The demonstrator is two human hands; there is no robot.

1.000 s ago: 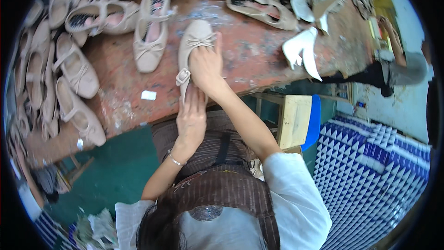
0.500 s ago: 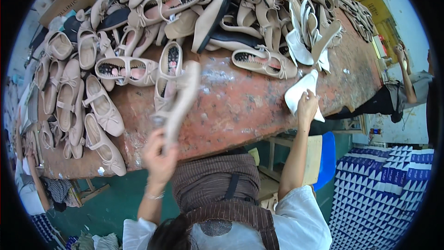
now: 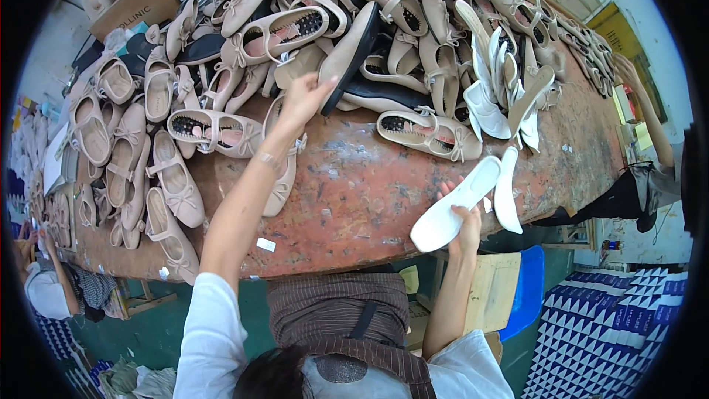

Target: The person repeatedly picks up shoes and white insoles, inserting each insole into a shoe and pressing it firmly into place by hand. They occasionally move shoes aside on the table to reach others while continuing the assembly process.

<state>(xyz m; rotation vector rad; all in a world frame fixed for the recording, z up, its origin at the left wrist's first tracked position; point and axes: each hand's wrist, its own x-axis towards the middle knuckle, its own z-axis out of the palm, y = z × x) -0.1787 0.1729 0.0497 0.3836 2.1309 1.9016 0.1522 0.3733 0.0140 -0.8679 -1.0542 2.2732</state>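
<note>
Dozens of beige shoes [image 3: 177, 129] are lying unsorted on the worn table [image 3: 354, 199] while the left hand [image 3: 301, 97], fingers spread and empty, is reaching among them and the right hand [image 3: 461, 222] is gripping a white insole [image 3: 452, 205] at the near edge.

Bare strip of worn red table [image 3: 354, 192] is left open along the near edge between the two arms; far half is blocked by heaped beige shoes [image 3: 295, 29]; left end is crowded by rows of flats [image 3: 125, 155]; right side is narrowed by white insoles [image 3: 502, 96] stacked upright.
</note>
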